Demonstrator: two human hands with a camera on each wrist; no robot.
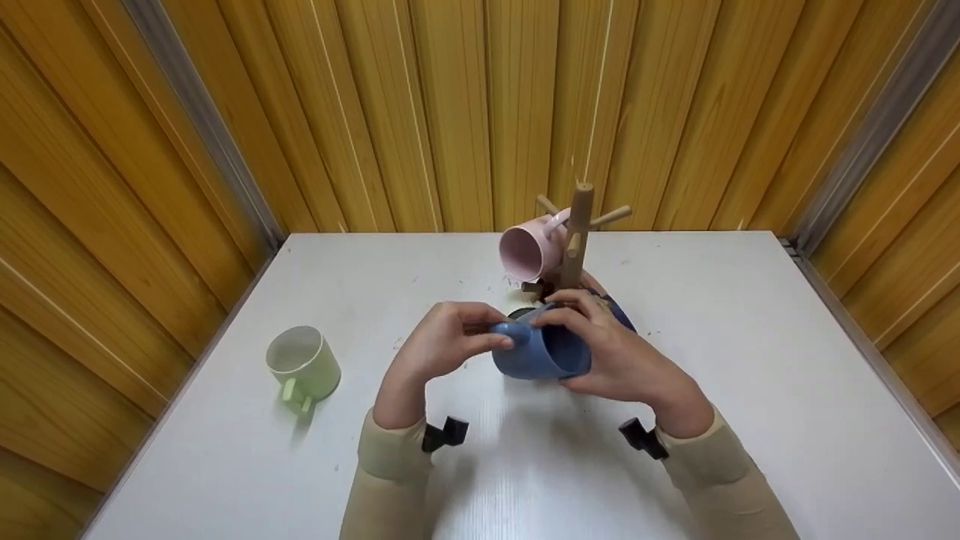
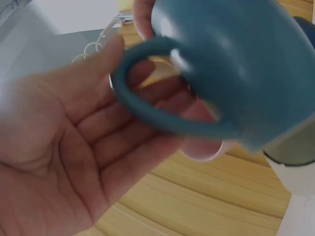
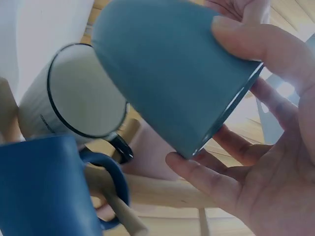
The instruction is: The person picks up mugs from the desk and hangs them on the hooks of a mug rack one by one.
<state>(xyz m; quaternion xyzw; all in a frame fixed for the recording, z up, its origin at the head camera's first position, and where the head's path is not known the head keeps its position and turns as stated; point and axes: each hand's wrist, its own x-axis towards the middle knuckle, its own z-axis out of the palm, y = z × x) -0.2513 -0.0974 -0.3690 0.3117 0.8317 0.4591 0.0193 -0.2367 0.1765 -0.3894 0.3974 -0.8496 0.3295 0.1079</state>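
Note:
Both hands hold a light blue mug [image 1: 529, 360] above the table, tilted with its opening toward the right hand. My left hand [image 1: 442, 341] pinches the mug's handle [image 2: 162, 120] between thumb and fingers. The right hand [image 1: 619, 352] grips the body near the rim, thumb on one side and fingers on the other. Just beyond them stands a wooden mug tree [image 1: 580, 217]. On it hangs a pink mug [image 1: 523, 251], its mouth facing left. A dark blue mug [image 3: 44, 191] hangs by its handle on a peg, beside a white mug [image 3: 34, 108] with a black rim.
A light green mug [image 1: 319, 371] stands upright on the white table [image 1: 247, 465] at the left, handle toward the front. Wooden-slat walls [image 1: 450, 112] enclose the back and sides. Pegs of the tree stick out behind the hands.

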